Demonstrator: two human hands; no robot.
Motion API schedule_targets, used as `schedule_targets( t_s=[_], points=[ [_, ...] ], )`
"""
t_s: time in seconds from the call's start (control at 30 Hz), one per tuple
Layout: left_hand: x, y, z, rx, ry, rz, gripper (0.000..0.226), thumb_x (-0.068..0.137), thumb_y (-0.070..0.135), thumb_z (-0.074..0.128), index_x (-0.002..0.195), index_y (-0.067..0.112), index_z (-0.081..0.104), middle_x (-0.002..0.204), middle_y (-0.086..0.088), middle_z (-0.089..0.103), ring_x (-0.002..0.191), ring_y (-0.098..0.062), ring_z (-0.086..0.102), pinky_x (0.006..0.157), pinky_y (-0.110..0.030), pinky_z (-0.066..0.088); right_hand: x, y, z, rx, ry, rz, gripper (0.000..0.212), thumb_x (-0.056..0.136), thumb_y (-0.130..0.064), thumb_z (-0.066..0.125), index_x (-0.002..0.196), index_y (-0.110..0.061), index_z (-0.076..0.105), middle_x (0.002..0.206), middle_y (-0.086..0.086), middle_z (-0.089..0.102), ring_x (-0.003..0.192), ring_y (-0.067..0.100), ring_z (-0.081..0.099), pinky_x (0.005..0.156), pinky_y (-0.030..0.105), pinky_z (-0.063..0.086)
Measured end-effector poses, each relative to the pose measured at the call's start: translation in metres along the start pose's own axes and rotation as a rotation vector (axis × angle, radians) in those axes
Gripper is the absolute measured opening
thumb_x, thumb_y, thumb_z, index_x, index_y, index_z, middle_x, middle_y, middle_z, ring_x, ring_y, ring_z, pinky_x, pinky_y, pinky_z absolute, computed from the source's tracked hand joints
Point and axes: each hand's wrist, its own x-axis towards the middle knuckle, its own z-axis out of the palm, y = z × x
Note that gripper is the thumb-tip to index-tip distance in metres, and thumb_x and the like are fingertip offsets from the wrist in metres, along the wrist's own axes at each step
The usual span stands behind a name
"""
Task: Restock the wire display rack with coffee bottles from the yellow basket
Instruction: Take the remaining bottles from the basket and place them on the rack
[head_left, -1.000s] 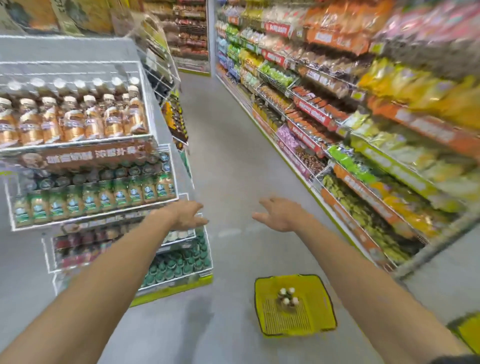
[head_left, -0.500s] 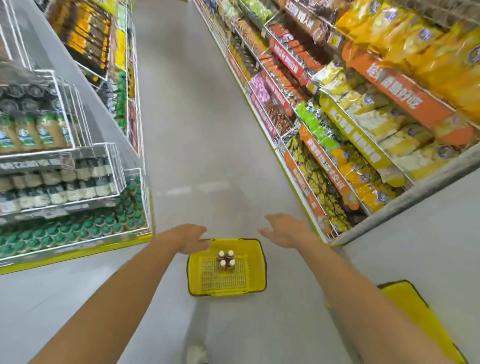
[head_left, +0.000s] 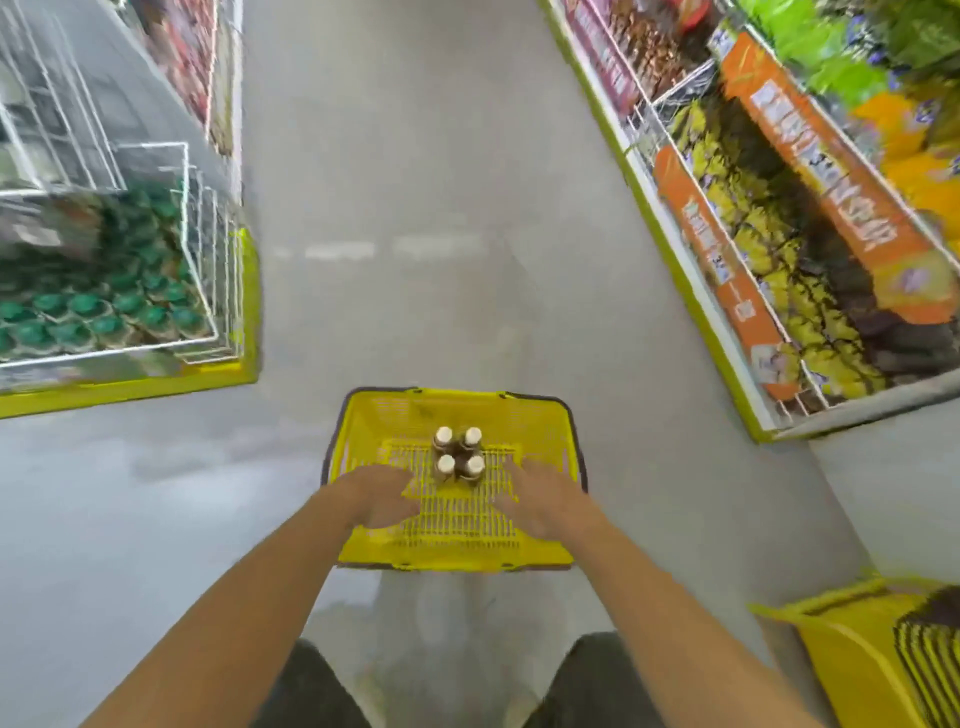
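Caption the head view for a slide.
Both hands, left and right, reach into the yellow basket toward four coffee bottles.

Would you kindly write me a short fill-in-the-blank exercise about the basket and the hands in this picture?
1. The basket on the floor holds ____ bottles.
2. The bottles have ____ caps.
3. The left hand and right hand hold ____.
4. The rack with green caps stands on the person's ____ side.

Missing words: four; white; nothing; left
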Motion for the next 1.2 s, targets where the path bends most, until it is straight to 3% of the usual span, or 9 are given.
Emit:
schedule_targets(
  t_s=[0.17,0.3,0.43,0.67,0.87,0.97,1.13,1.2],
  points=[
    [0.155,-0.033,0.087,-0.086,0.081,-0.001,0.072,0.1,0.053,0.048,0.157,0.014,0.032,0.162,-0.012,0.037,0.149,-0.029,0.036,0.118,-0.038,0.033,0.135,0.033,0.106,0.017,-0.005,-0.006,0.069,0.105,-0.058,0.043,0.157,-0.012,0.041,0.16,0.017,0.043,0.146,0.037,0.044,0.116,0.049,0.041],
    [0.226,-0.033,0.122,-0.316,0.307,0.067,0.057,0.09,0.04,0.069,0.139,0.015,0.055,0.139,-0.012,0.062,0.13,-0.03,0.057,0.102,-0.04,0.046,0.206,0.041,0.147,0.141,0.146,-0.044,0.063,0.103,-0.055,0.052,0.153,-0.018,0.044,0.149,0.014,0.055,0.138,0.034,0.052,0.104,0.045,0.047],
    [0.243,-0.019,0.135,-0.588,0.568,0.109,0.034,0.08,0.026,0.077,0.112,0.016,0.072,0.106,-0.007,0.076,0.1,-0.029,0.069,0.078,-0.039,0.052,0.227,0.036,0.165,0.403,0.272,-0.101,0.04,0.097,-0.044,0.067,0.13,-0.021,0.065,0.128,0.008,0.069,0.122,0.03,0.061,0.091,0.04,0.048],
    [0.21,-0.026,0.131,-0.789,0.557,0.165,0.028,0.082,0.019,0.081,0.107,0.013,0.071,0.1,-0.004,0.074,0.095,-0.025,0.068,0.081,-0.049,0.054,0.195,0.026,0.157,0.731,0.401,-0.11,0.022,0.093,-0.035,0.077,0.109,-0.021,0.074,0.105,-0.007,0.077,0.098,0.013,0.068,0.083,0.035,0.053],
    [0.029,-0.011,0.015,-0.965,0.535,0.182,0.024,0.076,0.014,0.085,0.097,0.019,0.075,0.094,-0.003,0.075,0.092,-0.026,0.069,0.085,-0.05,0.055,0.058,-0.037,0.002,0.704,0.359,-0.181,0.017,0.091,-0.042,0.077,0.1,-0.027,0.075,0.087,-0.012,0.077,0.086,0.011,0.072,0.077,0.037,0.055],
    [-0.105,-0.005,-0.085,-1.018,0.615,0.197,0.022,0.074,0.014,0.084,0.089,0.027,0.074,0.085,-0.003,0.075,0.079,-0.015,0.066,0.081,-0.043,0.057,-0.028,-0.095,-0.122,0.622,0.348,-0.252,0.025,0.091,-0.043,0.077,0.107,-0.024,0.076,0.093,-0.007,0.079,0.092,0.01,0.074,0.084,0.038,0.056],
    [-0.327,-0.02,-0.257,-0.976,0.794,0.206,0.013,0.081,0.009,0.083,0.089,0.008,0.073,0.078,0.004,0.07,0.07,0.0,0.062,0.07,-0.026,0.052,-0.167,-0.22,-0.332,0.501,0.417,-0.439,0.025,0.09,-0.048,0.076,0.107,-0.029,0.077,0.092,-0.009,0.08,0.09,0.001,0.072,0.082,0.031,0.055],
    [-0.407,-0.035,-0.313,-0.987,0.877,0.211,0.012,0.081,0.01,0.082,0.089,0.012,0.073,0.08,0.002,0.07,0.073,-0.005,0.062,0.073,-0.031,0.052,-0.215,-0.276,-0.401,0.476,0.437,-0.538,0.028,0.088,-0.051,0.075,0.104,-0.028,0.077,0.093,-0.009,0.081,0.095,0.007,0.075,0.087,0.036,0.058]
  ],
)
